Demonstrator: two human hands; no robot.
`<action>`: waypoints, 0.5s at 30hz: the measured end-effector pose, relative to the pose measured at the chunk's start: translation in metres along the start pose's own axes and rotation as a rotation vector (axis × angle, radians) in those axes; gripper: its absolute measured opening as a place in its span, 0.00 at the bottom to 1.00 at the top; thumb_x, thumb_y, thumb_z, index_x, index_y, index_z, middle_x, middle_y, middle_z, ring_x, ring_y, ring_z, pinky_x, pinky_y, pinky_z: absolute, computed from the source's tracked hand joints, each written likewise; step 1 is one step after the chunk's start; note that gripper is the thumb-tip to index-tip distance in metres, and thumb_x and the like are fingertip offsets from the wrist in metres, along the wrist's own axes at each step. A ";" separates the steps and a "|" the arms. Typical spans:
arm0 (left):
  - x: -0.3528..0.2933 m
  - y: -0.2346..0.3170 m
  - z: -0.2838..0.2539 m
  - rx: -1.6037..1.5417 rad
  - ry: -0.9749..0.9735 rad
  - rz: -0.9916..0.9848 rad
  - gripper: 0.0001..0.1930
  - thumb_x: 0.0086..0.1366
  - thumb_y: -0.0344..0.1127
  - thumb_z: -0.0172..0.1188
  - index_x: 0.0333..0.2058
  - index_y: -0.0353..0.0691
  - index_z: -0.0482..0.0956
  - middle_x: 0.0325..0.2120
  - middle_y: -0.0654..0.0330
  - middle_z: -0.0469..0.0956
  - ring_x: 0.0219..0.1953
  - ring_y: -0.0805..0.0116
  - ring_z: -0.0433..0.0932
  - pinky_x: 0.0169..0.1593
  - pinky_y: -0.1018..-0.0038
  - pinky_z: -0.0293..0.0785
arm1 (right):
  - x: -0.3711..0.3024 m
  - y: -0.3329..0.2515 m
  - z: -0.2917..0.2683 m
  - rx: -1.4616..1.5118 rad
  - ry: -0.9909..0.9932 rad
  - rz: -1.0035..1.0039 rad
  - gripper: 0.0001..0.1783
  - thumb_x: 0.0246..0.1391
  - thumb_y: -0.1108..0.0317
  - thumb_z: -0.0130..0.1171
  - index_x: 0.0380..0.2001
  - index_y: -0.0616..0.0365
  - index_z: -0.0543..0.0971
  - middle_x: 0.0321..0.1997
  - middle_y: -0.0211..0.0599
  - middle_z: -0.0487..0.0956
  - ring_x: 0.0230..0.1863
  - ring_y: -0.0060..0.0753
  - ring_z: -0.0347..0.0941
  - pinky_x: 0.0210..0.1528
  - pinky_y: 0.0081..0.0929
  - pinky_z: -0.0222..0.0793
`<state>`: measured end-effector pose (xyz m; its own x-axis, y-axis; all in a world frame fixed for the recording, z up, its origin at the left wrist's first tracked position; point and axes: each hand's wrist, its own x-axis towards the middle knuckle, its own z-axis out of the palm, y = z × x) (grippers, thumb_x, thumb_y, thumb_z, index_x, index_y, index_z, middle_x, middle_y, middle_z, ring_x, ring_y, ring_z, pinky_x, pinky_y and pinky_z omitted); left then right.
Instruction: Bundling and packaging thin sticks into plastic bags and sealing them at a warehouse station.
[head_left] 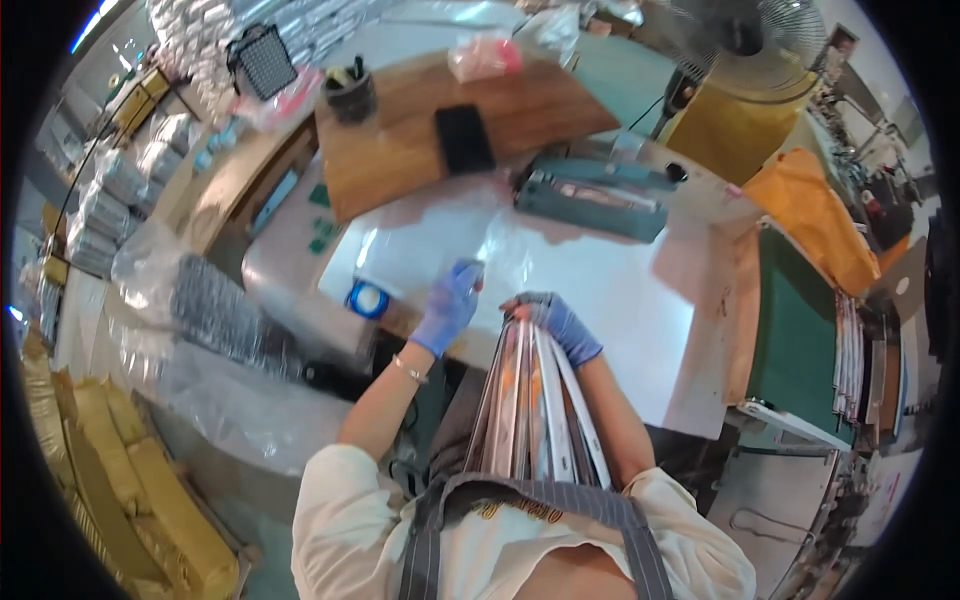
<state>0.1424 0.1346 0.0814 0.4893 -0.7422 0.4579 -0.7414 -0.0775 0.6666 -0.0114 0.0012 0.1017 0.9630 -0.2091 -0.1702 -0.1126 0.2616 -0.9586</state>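
Note:
My left hand, in a purple fingerless-looking glove, is raised over the front of the white work surface. Its fingers are curled together, with a small greyish bit at the tips that is too blurred to name. Beside it, my right hand wears a similar glove and grips the top of a stack of thin flat sheets. The stack stands on edge against my striped apron, its upper ends fanning slightly. A blue roll of tape lies just left of my left hand.
Beyond the white surface sits a long teal case-like object. A wooden board behind holds a black flat object and a pen cup. Plastic-wrapped bundles lie left; a fan and orange cloth are right.

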 end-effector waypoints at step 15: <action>-0.063 0.043 -0.042 0.534 -0.568 -0.027 0.23 0.53 0.26 0.43 0.51 0.36 0.63 0.48 0.50 0.67 0.23 0.55 0.75 0.26 0.65 0.72 | 0.053 0.046 0.024 -0.288 -0.070 0.125 0.44 0.47 0.75 0.57 0.62 0.58 0.43 0.54 0.43 0.66 0.47 0.28 0.67 0.48 0.24 0.66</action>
<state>0.0990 0.2062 0.1057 0.3069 -0.9515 -0.0221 -0.9237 -0.3033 0.2339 0.0402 0.0251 0.0542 0.9505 -0.1247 -0.2845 -0.2865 0.0018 -0.9581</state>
